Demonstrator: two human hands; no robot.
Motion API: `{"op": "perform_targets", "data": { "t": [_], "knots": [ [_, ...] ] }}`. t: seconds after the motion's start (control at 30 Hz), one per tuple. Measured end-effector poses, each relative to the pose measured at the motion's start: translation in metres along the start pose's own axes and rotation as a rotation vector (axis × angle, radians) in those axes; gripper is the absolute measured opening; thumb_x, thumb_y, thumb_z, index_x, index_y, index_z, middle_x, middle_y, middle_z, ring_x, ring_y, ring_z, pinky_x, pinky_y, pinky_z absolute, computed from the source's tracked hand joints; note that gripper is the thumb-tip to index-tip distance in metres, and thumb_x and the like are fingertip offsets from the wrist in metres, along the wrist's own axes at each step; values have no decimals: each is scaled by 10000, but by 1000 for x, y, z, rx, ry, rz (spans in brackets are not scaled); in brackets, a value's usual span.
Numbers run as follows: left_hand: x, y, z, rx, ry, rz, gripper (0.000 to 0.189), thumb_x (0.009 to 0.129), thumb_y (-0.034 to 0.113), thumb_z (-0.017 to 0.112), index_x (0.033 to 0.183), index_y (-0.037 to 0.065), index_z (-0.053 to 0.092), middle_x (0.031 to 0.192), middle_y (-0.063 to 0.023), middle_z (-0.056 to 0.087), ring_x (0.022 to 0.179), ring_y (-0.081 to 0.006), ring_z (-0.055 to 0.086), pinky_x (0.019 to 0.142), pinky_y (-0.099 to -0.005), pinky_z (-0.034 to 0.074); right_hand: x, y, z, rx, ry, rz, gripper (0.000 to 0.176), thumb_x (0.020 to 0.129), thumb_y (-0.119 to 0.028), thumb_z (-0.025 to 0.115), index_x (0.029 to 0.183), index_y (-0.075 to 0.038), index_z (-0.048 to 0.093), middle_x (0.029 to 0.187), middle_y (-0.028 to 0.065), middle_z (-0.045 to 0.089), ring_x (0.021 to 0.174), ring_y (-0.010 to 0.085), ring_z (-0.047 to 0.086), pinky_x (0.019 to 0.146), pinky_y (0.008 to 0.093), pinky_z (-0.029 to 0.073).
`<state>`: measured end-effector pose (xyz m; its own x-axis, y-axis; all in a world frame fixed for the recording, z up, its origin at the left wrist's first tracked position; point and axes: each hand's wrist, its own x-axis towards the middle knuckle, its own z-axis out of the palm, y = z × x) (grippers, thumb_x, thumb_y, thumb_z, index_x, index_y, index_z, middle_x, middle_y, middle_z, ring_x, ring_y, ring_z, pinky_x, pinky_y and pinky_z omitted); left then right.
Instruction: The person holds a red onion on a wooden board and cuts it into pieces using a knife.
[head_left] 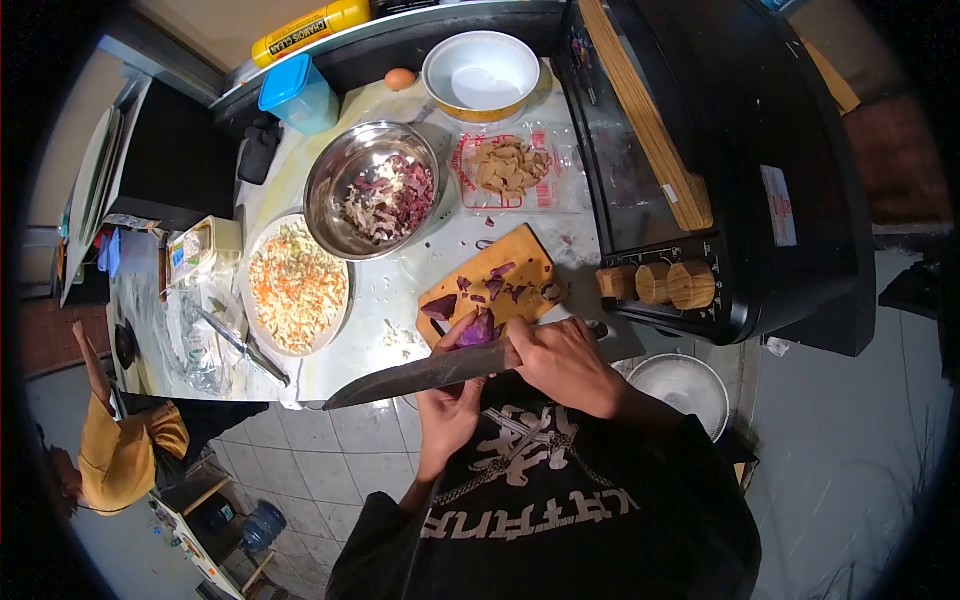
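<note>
My right hand [562, 362] is wrapped round the handle of a large dark-bladed knife [415, 380]. The blade lies across in front of my left hand [448, 412], pointing left past the counter's front edge. Between the fingers of my left hand is a piece of purple sweet potato [478, 330], partly hidden by the fingers and the blade. Under it sits a wooden cutting board [530, 252] with small purple scraps and a larger dark-skinned piece [438, 308] at its left edge.
A steel bowl [322, 195] holds chopped purple and whitish pieces. Left of the board stand a plate of shredded vegetables [295, 290] and another knife [245, 347]. A bag of brown chips [510, 168], white bowl [480, 75] and black oven [720, 180] stand behind and right. Another person [125, 455] is far left.
</note>
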<state>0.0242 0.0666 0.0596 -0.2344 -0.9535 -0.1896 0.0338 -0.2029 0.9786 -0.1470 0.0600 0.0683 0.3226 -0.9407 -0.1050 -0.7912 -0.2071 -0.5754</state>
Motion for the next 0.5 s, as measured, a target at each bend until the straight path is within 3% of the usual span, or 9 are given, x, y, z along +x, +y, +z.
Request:
{"op": "perform_targets", "data": {
  "t": [0.37, 0.5],
  "knots": [
    [-1, -3, -1, -48, 16, 23, 381, 893, 27, 582, 1246, -58, 469, 1194, -100, 540, 845, -95, 556, 770, -231, 465, 3, 3, 8, 12, 45, -29, 175, 833, -116, 563, 877, 29, 476, 572, 186, 585, 563, 346, 631, 518, 413, 479],
    [0, -2, -1, -75, 52, 1, 377, 874, 68, 628, 1197, -75, 499, 1216, -138, 559, 886, -124, 574, 747, -259, 478, 5, 5, 13, 11, 101, -5, 167, 785, -109, 595, 814, 8, 478, 556, 174, 573, 545, 343, 618, 508, 422, 466]
  ]
}}
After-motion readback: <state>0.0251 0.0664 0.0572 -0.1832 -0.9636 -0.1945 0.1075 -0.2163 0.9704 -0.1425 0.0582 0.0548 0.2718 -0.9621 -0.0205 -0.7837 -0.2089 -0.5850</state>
